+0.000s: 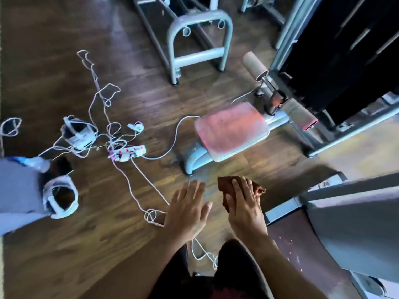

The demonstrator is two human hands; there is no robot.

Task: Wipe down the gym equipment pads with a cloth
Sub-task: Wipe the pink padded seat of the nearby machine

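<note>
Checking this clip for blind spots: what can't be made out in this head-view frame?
- Cloth: mostly covered by the right hand; its grip underneath is hidden.
- Seat pad: blur hides whether it is dirty.
- Power strip: too blurred to count plugs.
- Grey pad: cut off by the right edge.

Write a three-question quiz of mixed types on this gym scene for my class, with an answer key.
1. True or false: the left hand holds the cloth.
2. Multiple choice: the red seat pad is (a) touched by the cloth, (b) ahead of both hands and untouched, (c) covered by cables.
3. Short answer: what lies on the floor left of the seat pad, with white cables plugged into it?

Key
1. False: the right hand grips the cloth; the left is open, fingers straight.
2. b
3. A power strip.
</note>
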